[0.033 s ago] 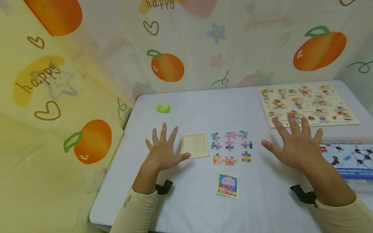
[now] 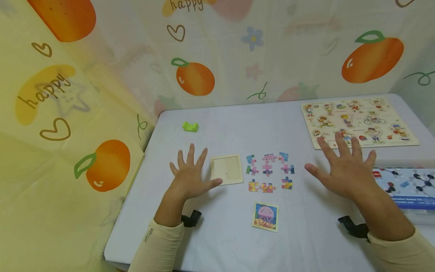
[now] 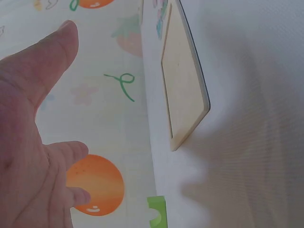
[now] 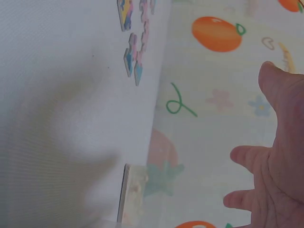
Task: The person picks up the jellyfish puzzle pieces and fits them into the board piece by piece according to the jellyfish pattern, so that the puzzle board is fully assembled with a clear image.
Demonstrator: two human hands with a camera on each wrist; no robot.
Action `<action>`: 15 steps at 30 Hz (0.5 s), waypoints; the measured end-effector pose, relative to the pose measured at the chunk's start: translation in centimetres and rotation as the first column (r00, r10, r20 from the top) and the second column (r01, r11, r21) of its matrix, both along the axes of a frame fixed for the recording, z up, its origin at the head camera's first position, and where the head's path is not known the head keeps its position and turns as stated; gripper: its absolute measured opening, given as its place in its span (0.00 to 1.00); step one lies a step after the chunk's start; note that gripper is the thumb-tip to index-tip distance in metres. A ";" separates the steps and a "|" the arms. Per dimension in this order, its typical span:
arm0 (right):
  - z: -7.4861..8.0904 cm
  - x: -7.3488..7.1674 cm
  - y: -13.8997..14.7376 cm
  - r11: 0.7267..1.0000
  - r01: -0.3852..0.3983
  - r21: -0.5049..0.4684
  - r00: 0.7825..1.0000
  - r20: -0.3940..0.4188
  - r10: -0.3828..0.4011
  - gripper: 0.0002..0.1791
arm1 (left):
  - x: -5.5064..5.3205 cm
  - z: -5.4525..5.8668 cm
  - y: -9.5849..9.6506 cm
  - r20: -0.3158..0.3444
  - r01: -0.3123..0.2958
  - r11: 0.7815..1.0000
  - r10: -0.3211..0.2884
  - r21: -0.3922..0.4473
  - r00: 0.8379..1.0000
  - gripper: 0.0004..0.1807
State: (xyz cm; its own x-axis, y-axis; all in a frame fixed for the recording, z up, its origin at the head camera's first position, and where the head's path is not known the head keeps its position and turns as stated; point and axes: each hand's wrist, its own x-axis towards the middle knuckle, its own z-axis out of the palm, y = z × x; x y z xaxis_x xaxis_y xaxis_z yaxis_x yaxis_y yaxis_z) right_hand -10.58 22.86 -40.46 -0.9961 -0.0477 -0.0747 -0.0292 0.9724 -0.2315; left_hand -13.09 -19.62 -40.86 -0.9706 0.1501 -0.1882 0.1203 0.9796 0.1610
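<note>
My left hand [image 2: 188, 179] is held above the table with its fingers spread, holding nothing. Its thumb overlaps the lower left corner of a square wooden puzzle tray [image 2: 227, 170] in the head view; the left wrist view shows a gap between hand and tray [image 3: 183, 78]. Right of the tray lie several loose jigsaw pieces [image 2: 267, 169] in rough rows. Below them is a small picture card [image 2: 266, 216] with a pink jellyfish. Over the table's right side my right hand [image 2: 350, 172] hovers, fingers spread and holding nothing.
A wooden board with figure pieces [image 2: 346, 121] lies at the back right, partly behind my right fingertips. Right of my right wrist is a box with molecule pictures [image 2: 408, 189]. A small green block [image 2: 190, 127] sits at the back left. A printed curtain [image 2: 231, 75] hangs behind the table.
</note>
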 end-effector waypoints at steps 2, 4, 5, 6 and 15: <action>0.0 0.0 0.0 1.000 -0.001 -0.001 1.000 -0.004 0.001 0.58 | 0.0 0.0 0.0 -0.001 0.002 1.000 -0.002 0.000 1.000 0.64; -0.1 0.0 0.0 1.000 -0.003 -0.003 1.000 -0.012 0.003 0.57 | 0.0 0.0 0.0 -0.002 0.004 1.000 -0.004 0.004 1.000 0.64; -0.1 0.0 0.0 1.000 -0.003 -0.005 1.000 -0.016 0.003 0.57 | 0.0 0.0 0.0 -0.002 0.006 1.000 -0.006 0.005 1.000 0.64; -0.2 0.0 0.0 1.000 -0.004 -0.006 1.000 -0.023 0.004 0.57 | 0.0 0.0 0.0 -0.004 0.009 1.000 -0.009 0.005 1.000 0.64; 0.4 -0.4 -1.3 1.000 -0.011 -0.016 1.000 -0.024 0.011 0.56 | 0.0 -0.1 0.0 0.004 0.017 1.000 -0.017 0.004 1.000 0.64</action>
State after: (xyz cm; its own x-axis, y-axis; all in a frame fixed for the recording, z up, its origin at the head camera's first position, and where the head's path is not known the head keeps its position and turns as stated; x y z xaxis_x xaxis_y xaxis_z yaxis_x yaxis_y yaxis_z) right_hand -10.97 21.53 -40.04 -0.9970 -0.0597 -0.0500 -0.0456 0.9682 -0.2460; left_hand -13.06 -19.58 -40.93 -0.9672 0.1672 -0.1911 0.1362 0.9768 0.1651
